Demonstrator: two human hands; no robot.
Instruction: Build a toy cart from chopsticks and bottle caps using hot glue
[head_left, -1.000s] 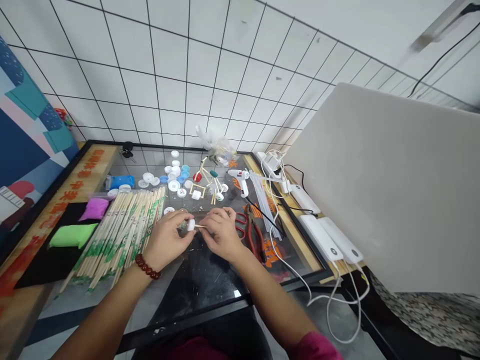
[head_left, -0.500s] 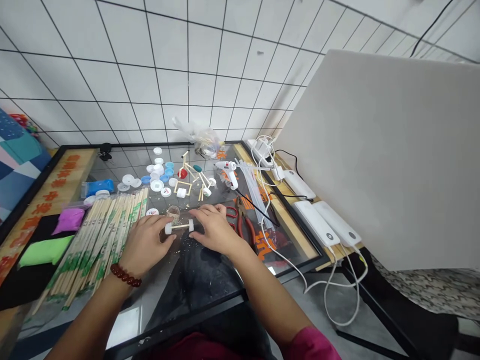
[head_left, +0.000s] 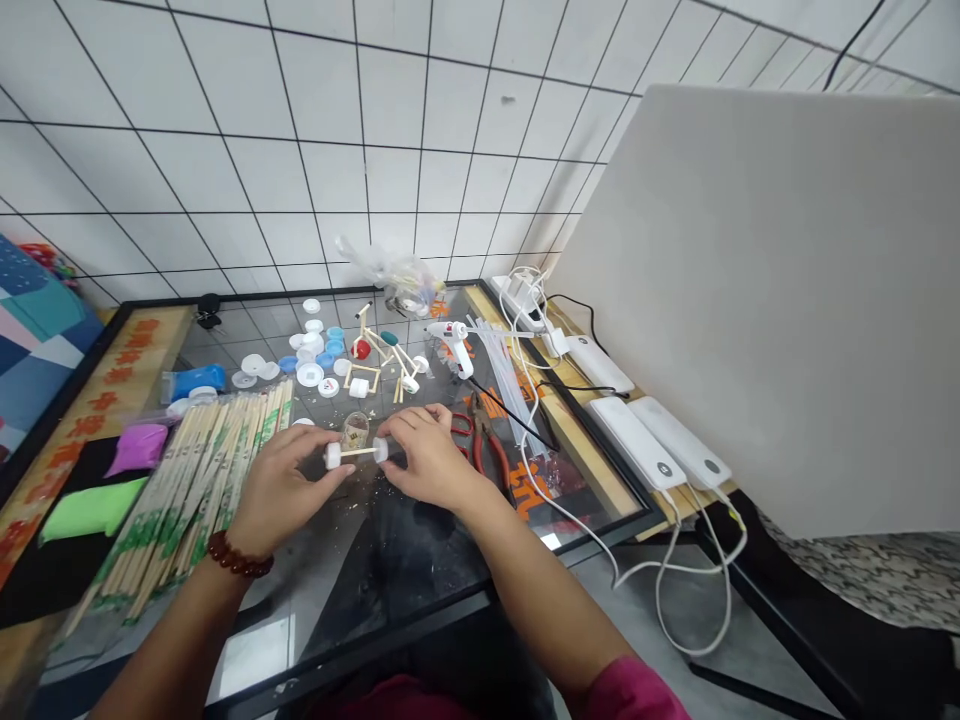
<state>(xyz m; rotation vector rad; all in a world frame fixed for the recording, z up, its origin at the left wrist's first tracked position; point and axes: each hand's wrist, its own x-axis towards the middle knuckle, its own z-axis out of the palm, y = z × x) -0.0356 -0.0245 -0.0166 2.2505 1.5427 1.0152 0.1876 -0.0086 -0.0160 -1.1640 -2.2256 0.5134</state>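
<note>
Between my hands is a short wooden stick [head_left: 358,452] with a white bottle cap on each end, like a small axle with wheels. My left hand [head_left: 279,488] pinches the left cap [head_left: 332,457] between thumb and fingers. At the other end, my right hand [head_left: 426,456] grips the right cap [head_left: 381,450]. The piece is held roughly level, low over the glass tabletop. Just behind it stands a small clear cup [head_left: 355,430] with bits in it. Red-handled pliers [head_left: 491,450] lie right of my right hand, beside partly hidden red-handled scissors [head_left: 462,425].
Wrapped chopsticks [head_left: 187,490] cover the left side, near green [head_left: 94,510] and purple clay packs [head_left: 137,450]. Loose bottle caps [head_left: 310,374] and a stick model [head_left: 375,345] are farther back. A white glue gun [head_left: 454,345], glue sticks [head_left: 502,365] and cables are at the right.
My left hand has tilted, its thumb now under the left cap. The axle piece has shifted slightly left, and the camera view has moved a little.
</note>
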